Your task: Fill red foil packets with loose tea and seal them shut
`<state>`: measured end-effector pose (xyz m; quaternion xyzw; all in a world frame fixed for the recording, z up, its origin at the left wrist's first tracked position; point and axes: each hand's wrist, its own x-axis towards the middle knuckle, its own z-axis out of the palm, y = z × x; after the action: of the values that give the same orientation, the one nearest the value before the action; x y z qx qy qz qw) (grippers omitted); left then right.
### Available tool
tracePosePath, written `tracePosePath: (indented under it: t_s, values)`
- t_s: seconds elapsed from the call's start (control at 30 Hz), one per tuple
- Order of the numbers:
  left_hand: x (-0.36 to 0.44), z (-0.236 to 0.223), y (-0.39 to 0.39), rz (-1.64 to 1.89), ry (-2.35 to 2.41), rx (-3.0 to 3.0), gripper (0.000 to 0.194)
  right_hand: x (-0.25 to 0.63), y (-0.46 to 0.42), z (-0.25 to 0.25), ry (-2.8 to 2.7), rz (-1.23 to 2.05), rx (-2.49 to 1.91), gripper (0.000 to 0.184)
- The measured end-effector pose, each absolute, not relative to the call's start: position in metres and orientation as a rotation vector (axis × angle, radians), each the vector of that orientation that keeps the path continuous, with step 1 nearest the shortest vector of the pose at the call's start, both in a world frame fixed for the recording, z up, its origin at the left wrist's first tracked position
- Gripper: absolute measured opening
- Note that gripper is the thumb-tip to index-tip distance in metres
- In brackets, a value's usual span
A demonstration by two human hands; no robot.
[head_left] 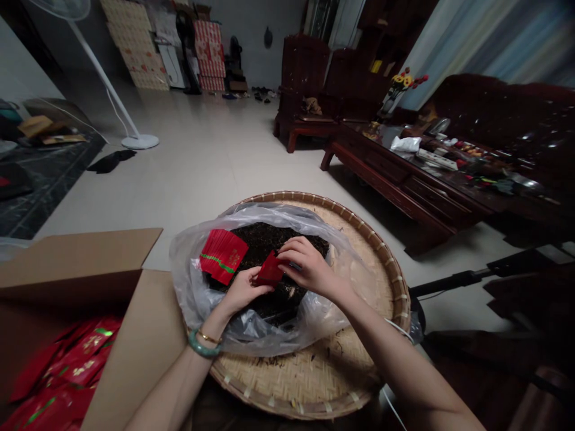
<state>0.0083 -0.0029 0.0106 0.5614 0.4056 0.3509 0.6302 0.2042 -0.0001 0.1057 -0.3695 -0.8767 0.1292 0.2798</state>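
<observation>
Packet [269, 271] partly hidden by fingers [294, 256], inside unclear, carton [139, 341] cut off

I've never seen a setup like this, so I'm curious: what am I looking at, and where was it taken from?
No robot here: these are a person's bare hands, seen by a camera worn on their head, looking forward and down. The left hand holds a small red packet; the right hand has its fingers at the packet's upper edge. Beneath, an open plastic bag on a round woven tray holds dark, loose material and overlapping red packets. A cardboard box at left holds red packages.
</observation>
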Motion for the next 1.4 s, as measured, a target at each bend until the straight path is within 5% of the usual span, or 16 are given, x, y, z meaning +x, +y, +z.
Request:
tracePosePath:
  t_s: [0.13, 0.33, 0.5, 0.67, 0.8, 0.93, 1.1, 1.4]
  values:
    - [0.01, 0.007, -0.002, 0.884, 1.062, 1.365, 0.03, 0.199, -0.006, 0.113, -2.402, 0.24, -1.282, 0.025]
    - [0.011, -0.003, -0.004, 0.944, 1.139, 1.502, 0.032, 0.191, -0.007, 0.116, -2.568, 0.417, -1.422, 0.011]
    - [0.009, 0.001, -0.005, 0.889, 1.172, 1.708, 0.033, 0.187, -0.003, 0.107, -2.644, 0.393, -1.355, 0.018]
    - [0.007, 0.005, -0.004, 0.854, 1.156, 1.747, 0.055, 0.182, -0.001, 0.1, -2.698, 0.375, -1.193, 0.017]
    - [0.006, 0.001, -0.001, 0.925, 1.199, 1.594, 0.036, 0.181, -0.004, 0.109, -2.467, 0.466, -1.068, 0.018]
    - [0.003, -0.002, 0.005, 1.114, 1.267, 1.418, 0.038, 0.188, -0.01, 0.104, -2.07, 0.544, -1.252, 0.017]
    - [-0.001, -0.005, 0.01, 1.231, 1.329, 1.28, 0.042, 0.181, -0.032, 0.059, -2.583, 0.8, -1.132, 0.018]
    - [0.0, -0.002, 0.009, 1.247, 1.384, 1.347, 0.043, 0.186, -0.039, 0.053, -2.838, 0.445, -1.606, 0.019]
